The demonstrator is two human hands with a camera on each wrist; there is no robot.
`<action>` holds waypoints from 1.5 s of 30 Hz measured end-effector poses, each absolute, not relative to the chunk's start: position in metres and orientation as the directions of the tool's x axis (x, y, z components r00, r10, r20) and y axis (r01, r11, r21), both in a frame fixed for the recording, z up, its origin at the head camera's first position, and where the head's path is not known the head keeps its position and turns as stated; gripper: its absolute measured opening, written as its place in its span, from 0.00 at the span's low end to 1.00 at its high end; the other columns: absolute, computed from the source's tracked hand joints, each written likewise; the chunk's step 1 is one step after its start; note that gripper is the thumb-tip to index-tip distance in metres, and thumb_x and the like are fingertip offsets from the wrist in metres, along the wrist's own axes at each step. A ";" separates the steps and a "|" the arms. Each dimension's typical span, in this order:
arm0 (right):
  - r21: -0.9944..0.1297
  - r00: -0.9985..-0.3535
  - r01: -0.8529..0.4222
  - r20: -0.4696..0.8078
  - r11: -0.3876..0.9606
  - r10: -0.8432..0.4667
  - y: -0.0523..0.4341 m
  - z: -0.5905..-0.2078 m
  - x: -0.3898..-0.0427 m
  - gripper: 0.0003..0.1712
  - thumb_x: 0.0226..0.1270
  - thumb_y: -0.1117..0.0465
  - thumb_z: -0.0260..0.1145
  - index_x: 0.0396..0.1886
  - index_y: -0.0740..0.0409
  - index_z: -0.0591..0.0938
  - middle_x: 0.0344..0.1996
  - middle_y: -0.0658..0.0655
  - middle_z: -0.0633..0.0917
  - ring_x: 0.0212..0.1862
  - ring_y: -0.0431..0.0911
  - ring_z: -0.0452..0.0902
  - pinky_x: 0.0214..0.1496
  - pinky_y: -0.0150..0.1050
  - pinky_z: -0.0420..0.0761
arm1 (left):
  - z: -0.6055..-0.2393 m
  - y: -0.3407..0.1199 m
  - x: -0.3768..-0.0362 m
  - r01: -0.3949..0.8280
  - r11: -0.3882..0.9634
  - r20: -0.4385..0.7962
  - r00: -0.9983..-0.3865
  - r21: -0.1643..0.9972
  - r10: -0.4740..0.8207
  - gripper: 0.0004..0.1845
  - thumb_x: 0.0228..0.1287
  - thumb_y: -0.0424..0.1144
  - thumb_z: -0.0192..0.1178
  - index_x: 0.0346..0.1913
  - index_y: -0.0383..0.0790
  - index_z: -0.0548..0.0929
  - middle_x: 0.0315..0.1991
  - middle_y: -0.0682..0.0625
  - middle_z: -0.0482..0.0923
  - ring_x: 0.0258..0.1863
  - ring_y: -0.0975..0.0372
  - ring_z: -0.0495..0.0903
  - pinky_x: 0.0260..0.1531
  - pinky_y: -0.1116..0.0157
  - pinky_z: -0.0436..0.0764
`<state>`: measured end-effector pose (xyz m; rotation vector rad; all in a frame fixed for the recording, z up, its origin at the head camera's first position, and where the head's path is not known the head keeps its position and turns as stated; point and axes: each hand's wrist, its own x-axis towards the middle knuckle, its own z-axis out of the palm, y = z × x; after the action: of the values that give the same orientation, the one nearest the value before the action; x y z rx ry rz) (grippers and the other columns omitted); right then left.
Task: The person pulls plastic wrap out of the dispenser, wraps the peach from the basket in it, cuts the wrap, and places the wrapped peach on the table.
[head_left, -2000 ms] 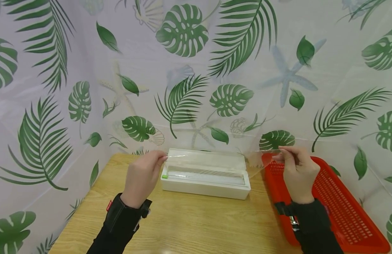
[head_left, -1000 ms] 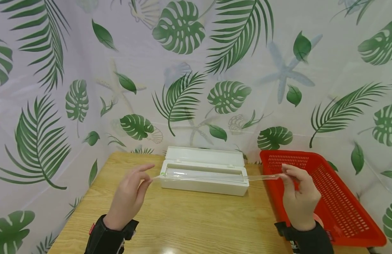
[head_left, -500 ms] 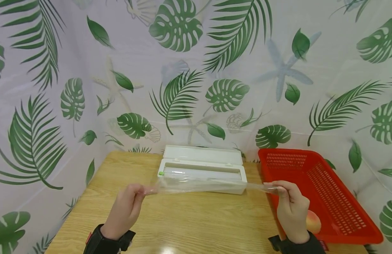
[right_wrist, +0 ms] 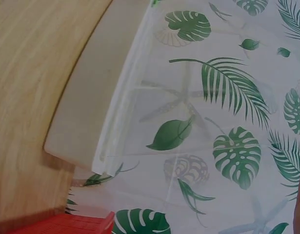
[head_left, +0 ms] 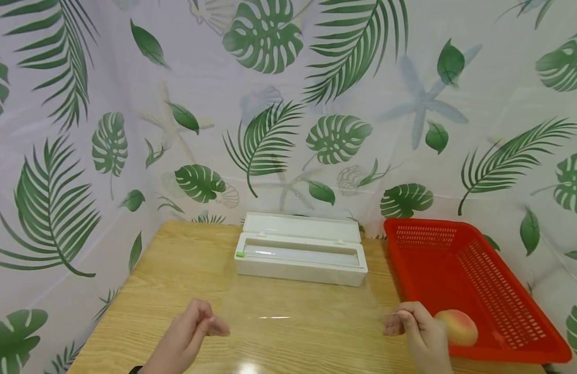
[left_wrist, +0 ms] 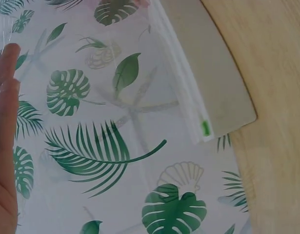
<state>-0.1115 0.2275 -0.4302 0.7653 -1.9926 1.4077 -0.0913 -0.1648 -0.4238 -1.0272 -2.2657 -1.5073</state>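
Left hand: film corner is pinched between thumb and fingers.
Right hand: the other corner is pinched.
Film: stretched flat between both hands, low over table; long axis left-right.
Box: lid open, behind film.

Red perforated basket at 3 o'clock on the wooden table; a peach inside, near its 6 o'clock edge; leaf-and-starfish printed curtain from 9 to 3 o'clock, behind everything.
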 end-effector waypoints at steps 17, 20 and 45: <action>-0.846 -0.850 -0.442 0.291 0.296 -0.439 0.242 -0.473 -0.110 0.11 0.67 0.73 0.44 0.27 0.63 0.72 0.17 0.52 0.78 0.18 0.38 0.76 0.16 0.35 0.76 | -0.483 -0.170 -0.091 0.323 0.105 0.211 -0.797 0.941 0.567 0.02 0.67 0.24 0.34 0.35 0.30 0.58 0.27 0.35 0.78 0.27 0.55 0.81 0.26 0.65 0.79; -0.888 -0.858 -0.362 0.199 0.282 -0.473 0.242 -0.479 -0.110 0.11 0.68 0.69 0.44 0.27 0.67 0.70 0.18 0.51 0.78 0.18 0.39 0.76 0.17 0.37 0.76 | -0.493 -0.170 -0.091 0.328 0.094 0.218 -0.789 0.940 0.575 0.02 0.67 0.23 0.35 0.35 0.29 0.58 0.26 0.34 0.77 0.26 0.57 0.81 0.27 0.65 0.79; -0.834 -0.774 -0.441 0.167 0.331 -0.611 0.242 -0.545 -0.127 0.04 0.65 0.71 0.49 0.30 0.65 0.70 0.18 0.53 0.77 0.21 0.34 0.72 0.19 0.32 0.73 | -0.548 -0.166 -0.108 0.549 0.233 0.291 -0.702 0.803 0.651 0.08 0.63 0.26 0.46 0.31 0.38 0.59 0.28 0.42 0.79 0.29 0.67 0.78 0.25 0.73 0.75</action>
<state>-0.1269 0.2422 -0.5449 1.0814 -2.7027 1.5951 -0.1084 -0.1665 -0.5481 -1.2439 -2.5469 -1.5823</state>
